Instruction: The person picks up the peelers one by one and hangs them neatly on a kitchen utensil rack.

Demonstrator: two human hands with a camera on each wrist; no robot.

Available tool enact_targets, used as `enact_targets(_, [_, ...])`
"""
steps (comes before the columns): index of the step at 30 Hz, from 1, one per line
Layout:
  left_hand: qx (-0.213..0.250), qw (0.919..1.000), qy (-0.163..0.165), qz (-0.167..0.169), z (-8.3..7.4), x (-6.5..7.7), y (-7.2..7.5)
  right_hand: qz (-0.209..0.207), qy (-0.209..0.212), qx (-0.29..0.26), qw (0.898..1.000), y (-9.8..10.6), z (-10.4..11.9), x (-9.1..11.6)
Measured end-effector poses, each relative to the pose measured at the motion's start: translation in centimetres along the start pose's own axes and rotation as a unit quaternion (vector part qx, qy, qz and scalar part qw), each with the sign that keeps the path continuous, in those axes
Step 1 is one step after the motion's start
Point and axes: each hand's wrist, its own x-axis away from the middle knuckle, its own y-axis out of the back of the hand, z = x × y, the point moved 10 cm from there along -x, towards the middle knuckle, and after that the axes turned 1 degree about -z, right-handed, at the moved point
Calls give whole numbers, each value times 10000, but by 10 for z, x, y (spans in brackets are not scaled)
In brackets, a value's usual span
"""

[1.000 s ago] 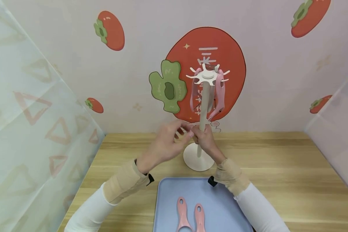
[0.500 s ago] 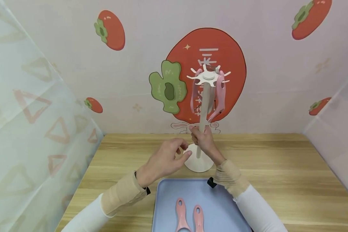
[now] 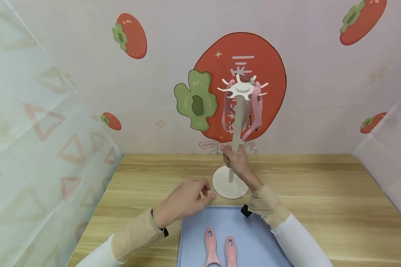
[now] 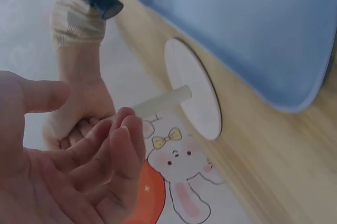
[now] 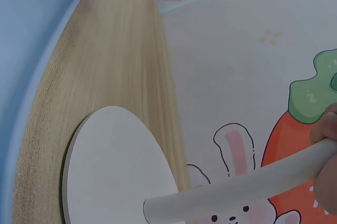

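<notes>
A white stand [image 3: 237, 122] with a round base [image 3: 224, 187] and a ring of hooks [image 3: 243, 88] stands near the back wall. My right hand [image 3: 239, 163] grips its pole low down, fingers and thumb wrapped around it. Pink-handled utensils [image 3: 256, 107] hang from some hooks; their working ends are partly hidden behind the pole. My left hand [image 3: 183, 200] hovers left of the base, above the tray's far left corner, its fingers loosely bent and holding nothing. In the left wrist view its palm and fingers [image 4: 124, 155] show nothing between them.
A blue tray [image 3: 254, 237] lies in front of the stand on the wooden table [image 3: 307, 215]. Two pink-handled utensils lie in it, a left one [image 3: 211, 243] and a right one [image 3: 231, 252], their far ends cut off by the frame. Printed walls [image 3: 153, 92] enclose the back and sides.
My left hand has drawn back from beside the pole, moving down and toward me to the tray's far left corner. The right hand keeps its grip on the pole.
</notes>
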Motion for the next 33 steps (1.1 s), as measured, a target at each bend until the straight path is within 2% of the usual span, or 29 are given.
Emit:
enact_targets(4, [-230, 9979, 260, 546, 1, 12, -20, 41, 35, -32, 10000, -2, 0, 0])
enact_targets(9, [-566, 9907, 445, 1153, -3, 30, -42, 11, 81, -78, 9999, -2, 1, 0])
enact_targets(24, [-1141, 9854, 235, 1243, -16, 62, -64, 22, 80, -61, 9999, -2, 3, 0])
enact_targets(30, [-1200, 9768, 574, 1679, -10, 67, -82, 30, 44, -15, 10000, -1, 2, 0])
enact_targets(33, [-1206, 9753, 655, 1733, -9, 69, -88, 48, 40, 18, 10000, -1, 2, 0])
